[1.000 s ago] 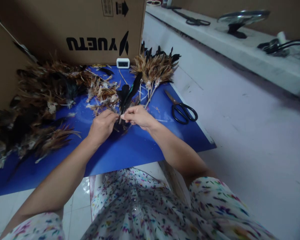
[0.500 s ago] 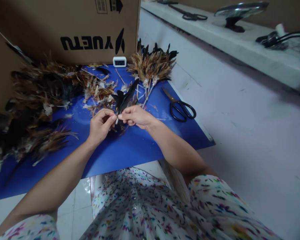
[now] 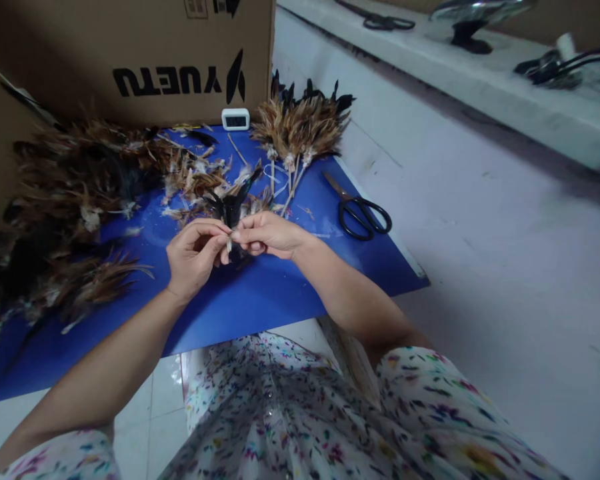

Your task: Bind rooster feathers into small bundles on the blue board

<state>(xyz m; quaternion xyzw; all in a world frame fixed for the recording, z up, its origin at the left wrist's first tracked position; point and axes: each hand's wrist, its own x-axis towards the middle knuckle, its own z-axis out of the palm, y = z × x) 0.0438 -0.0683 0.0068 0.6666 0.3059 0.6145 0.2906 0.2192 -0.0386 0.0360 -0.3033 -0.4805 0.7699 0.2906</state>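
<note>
My left hand (image 3: 193,257) and my right hand (image 3: 267,235) meet over a blue sheet (image 3: 260,293), both pinching the quill end of a small bunch of dark feathers (image 3: 231,203) that fans up and away from my fingers. A big loose heap of brown and black feathers (image 3: 65,200) lies to the left of my hands. Behind them, several tied bundles of tan, black-tipped feathers (image 3: 300,127) rest with their stems pointing toward me.
Black-handled scissors (image 3: 360,213) lie on the sheet to the right of my hands. A small white digital clock (image 3: 235,119) stands against a large cardboard box (image 3: 145,60) at the back. A pale floor spreads to the right, with a ledge (image 3: 480,73) holding tools beyond.
The dark feather bunch has tipped lower and shifted slightly left between my fingers. My left fingers have curled closer onto the quills. The view has dipped a little.
</note>
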